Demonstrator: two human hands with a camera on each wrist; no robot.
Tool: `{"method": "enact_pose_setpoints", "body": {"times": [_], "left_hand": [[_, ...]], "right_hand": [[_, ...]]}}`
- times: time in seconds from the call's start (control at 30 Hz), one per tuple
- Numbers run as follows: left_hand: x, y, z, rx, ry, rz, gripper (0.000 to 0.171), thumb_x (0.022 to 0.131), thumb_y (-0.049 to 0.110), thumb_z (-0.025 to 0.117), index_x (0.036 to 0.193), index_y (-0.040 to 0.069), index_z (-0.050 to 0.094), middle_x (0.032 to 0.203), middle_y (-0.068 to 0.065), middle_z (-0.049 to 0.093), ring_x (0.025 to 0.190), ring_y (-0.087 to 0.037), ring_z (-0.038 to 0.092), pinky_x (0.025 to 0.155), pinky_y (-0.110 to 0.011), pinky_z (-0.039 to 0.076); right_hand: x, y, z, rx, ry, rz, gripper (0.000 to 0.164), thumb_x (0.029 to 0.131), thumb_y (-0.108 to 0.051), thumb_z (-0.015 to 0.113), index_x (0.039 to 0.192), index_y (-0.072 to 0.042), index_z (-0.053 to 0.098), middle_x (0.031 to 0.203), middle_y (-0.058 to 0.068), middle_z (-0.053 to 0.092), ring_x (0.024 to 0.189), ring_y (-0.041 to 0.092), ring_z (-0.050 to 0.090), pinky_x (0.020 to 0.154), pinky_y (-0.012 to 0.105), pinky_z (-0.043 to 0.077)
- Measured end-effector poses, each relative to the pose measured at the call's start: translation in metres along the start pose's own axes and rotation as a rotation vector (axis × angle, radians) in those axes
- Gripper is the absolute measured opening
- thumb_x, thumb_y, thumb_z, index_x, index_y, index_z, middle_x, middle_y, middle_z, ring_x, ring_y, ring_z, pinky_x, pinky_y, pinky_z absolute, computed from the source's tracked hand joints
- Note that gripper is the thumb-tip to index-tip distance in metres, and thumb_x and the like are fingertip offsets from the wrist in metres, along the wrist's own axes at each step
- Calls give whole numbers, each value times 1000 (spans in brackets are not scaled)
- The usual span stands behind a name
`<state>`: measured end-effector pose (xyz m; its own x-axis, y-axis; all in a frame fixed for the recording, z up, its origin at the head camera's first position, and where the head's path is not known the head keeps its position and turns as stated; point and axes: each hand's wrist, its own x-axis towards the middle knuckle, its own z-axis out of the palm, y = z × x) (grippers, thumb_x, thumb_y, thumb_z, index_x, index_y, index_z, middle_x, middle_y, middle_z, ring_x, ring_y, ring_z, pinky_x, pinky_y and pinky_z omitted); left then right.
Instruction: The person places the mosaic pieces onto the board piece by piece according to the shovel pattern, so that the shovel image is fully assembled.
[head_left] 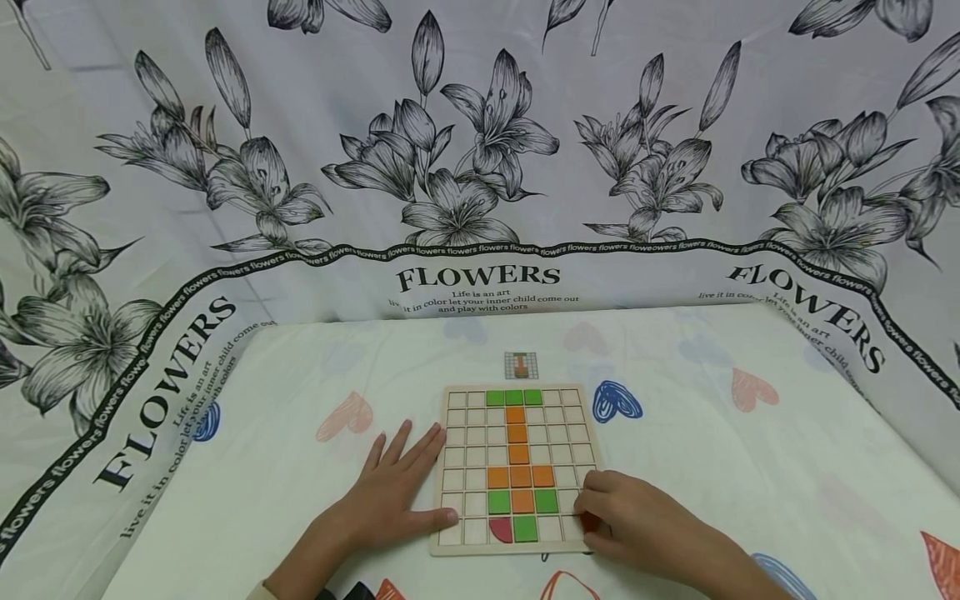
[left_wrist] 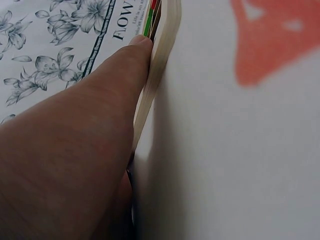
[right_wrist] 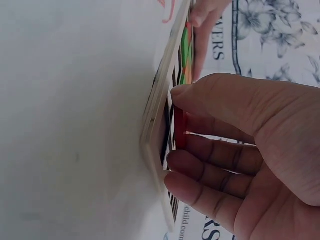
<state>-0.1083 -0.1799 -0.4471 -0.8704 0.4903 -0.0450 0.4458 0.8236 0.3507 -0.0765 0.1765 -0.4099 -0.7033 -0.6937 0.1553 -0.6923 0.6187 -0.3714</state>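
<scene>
A square wooden grid board [head_left: 572,454] lies flat on the cloth. Green, orange and dark-pink pieces fill some of its squares, including a quarter-round dark-pink piece [head_left: 501,530] in the bottom row beside a green square [head_left: 526,528]. My left hand [head_left: 390,500] rests along the board's left side, fingers spread and thumb over the frame. At the lower right of the board, my right hand [head_left: 637,517] pinches a small red piece [right_wrist: 180,127] between thumb and fingers, right at the grid. The fingers hide part of that piece's outline.
A small card [head_left: 521,365] printed with a grid pattern lies just beyond the board's far edge. The white tablecloth [head_left: 285,467] bears printed hearts. Behind it hangs a flower-printed cloth [head_left: 637,279]. A dark object [head_left: 360,592] shows by the left forearm.
</scene>
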Motion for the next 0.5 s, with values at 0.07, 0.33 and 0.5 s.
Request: {"method": "enact_pose_setpoints", "body": {"times": [0.07, 0.33, 0.5], "left_hand": [[0, 0, 0, 0, 0, 1, 104, 84, 82, 48, 162, 17, 21, 166, 2, 18, 152, -36, 1, 115, -64, -1], [0, 1, 0, 8, -5, -2, 105, 84, 82, 48, 162, 16, 22, 166, 1, 18, 152, -37, 1, 114, -65, 0], [0, 1, -1, 4, -5, -4, 105, 84, 82, 48, 162, 17, 22, 166, 1, 19, 152, -37, 2, 114, -65, 0]], "right_hand": [[2, -2, 0, 3, -11, -8, 14, 83, -13, 80, 88, -22, 71, 81, -19, 47, 73, -2, 45, 62, 14, 43], [13, -9, 6, -6, -22, -62, 12, 84, -14, 79, 87, -22, 71, 81, -17, 48, 74, -1, 46, 64, 12, 42], [19, -13, 7, 22, -58, -53, 12, 84, -14, 78, 86, -23, 71, 80, -18, 48, 74, -2, 46, 65, 12, 43]]}}
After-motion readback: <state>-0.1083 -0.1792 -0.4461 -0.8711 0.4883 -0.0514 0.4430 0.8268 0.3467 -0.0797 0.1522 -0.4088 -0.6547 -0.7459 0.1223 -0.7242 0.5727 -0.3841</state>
